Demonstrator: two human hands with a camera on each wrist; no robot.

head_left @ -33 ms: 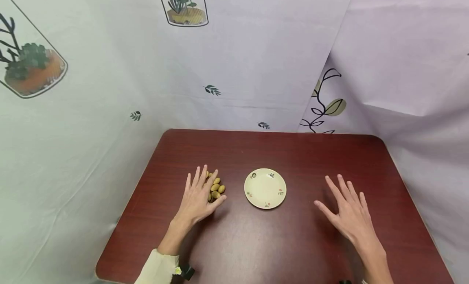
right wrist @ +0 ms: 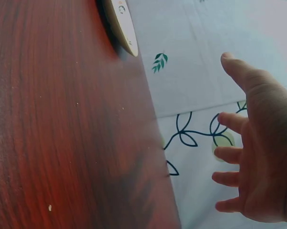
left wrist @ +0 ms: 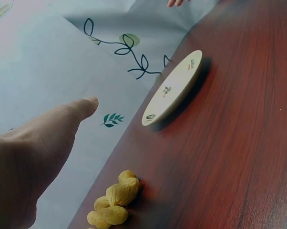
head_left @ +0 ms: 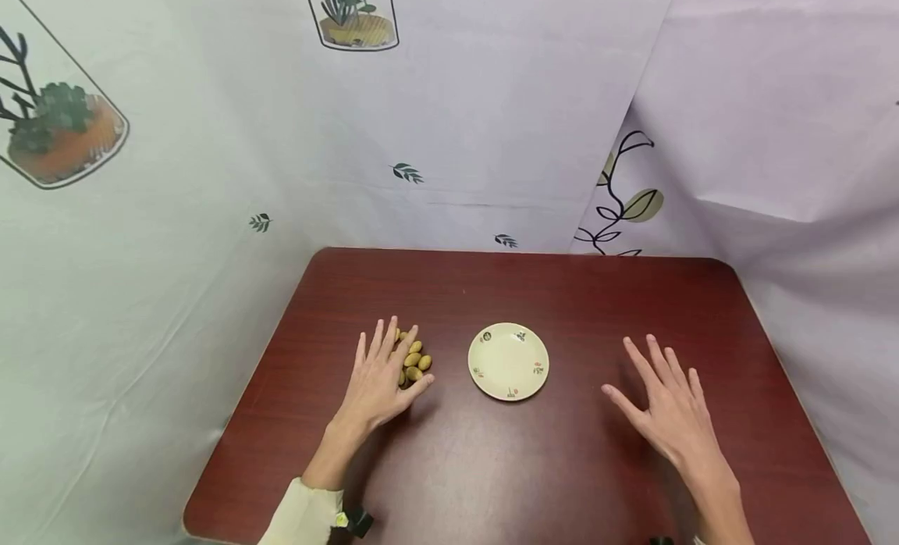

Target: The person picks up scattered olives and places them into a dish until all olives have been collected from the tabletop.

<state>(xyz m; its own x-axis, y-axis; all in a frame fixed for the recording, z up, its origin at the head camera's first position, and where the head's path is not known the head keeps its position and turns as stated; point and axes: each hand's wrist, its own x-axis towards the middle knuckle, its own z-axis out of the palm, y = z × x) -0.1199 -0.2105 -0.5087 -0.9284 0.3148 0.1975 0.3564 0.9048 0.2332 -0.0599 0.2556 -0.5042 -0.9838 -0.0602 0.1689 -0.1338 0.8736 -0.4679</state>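
Several small yellow-brown wrinkled ovals (head_left: 412, 359), like olives or dried fruits, lie in a cluster on the table's left half. My left hand (head_left: 379, 381) is held over their left side with its fingers spread, hiding part of the cluster. In the left wrist view the wrinkled ovals (left wrist: 120, 194) sit below the thumb, apart from it. A round cream plate (head_left: 507, 361) with small printed motifs on its rim stands to their right, with nothing on it. Farther right, my right hand (head_left: 670, 412) hovers over the table, fingers straight and spread, holding nothing.
The dark red wooden table (head_left: 492, 467) has rounded corners. Pale cloth (head_left: 456, 139) printed with plants hangs along its far edge and both sides. A tiny pale speck (right wrist: 50, 208) lies on the wood in the right wrist view.
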